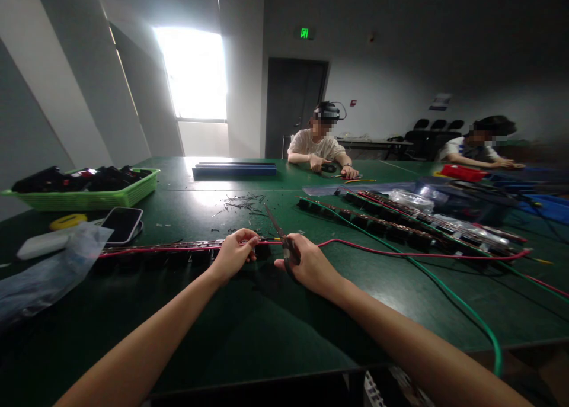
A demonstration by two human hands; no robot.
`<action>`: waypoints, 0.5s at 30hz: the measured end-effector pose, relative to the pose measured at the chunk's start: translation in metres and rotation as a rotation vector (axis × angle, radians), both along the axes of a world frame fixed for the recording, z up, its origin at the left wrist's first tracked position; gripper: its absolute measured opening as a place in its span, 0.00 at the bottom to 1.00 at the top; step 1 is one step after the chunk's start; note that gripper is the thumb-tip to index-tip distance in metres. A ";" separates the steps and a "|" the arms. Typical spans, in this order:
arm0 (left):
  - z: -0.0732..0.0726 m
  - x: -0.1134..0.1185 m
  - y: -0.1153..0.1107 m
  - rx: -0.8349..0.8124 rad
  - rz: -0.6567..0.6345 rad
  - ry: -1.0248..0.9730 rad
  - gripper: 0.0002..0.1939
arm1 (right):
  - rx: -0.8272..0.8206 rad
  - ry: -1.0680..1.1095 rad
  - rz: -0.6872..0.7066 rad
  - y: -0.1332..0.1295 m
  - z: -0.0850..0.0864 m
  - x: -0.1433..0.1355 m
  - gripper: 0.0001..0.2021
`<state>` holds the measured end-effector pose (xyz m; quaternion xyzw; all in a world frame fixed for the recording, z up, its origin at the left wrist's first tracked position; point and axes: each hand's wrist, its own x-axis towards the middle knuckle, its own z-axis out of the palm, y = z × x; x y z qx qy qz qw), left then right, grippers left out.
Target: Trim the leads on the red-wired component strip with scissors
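A long black strip assembly [178, 256] lies across the green table, with a red wire [355, 246] running along its top and off to the right. My left hand [237, 253] is closed in a pinch at the strip's right end; what its fingertips hold is too small to name. Dark scissors [276, 226] are in my right hand [309, 262], blades pointing up and away to the left. A short yellow piece shows between the hands. Behind them lies a scatter of thin dark offcuts [244, 204].
Left: a green basket [89, 199] of black parts, a phone [121, 224], a plastic bag [53, 271]. Right: more black strips [377, 226] and a green wire [462, 303]. Blue bars [234, 169] lie behind. Two people [317, 143] sit across the table.
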<state>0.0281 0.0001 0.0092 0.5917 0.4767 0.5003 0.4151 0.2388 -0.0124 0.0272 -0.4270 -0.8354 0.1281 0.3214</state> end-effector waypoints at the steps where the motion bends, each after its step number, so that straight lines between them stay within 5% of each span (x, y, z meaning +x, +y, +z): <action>1: 0.001 0.000 0.000 0.002 0.001 -0.004 0.15 | 0.000 -0.014 -0.008 -0.001 0.000 0.000 0.22; 15: 0.002 -0.001 0.000 0.029 -0.002 0.064 0.10 | -0.065 -0.105 0.006 -0.004 -0.005 -0.004 0.27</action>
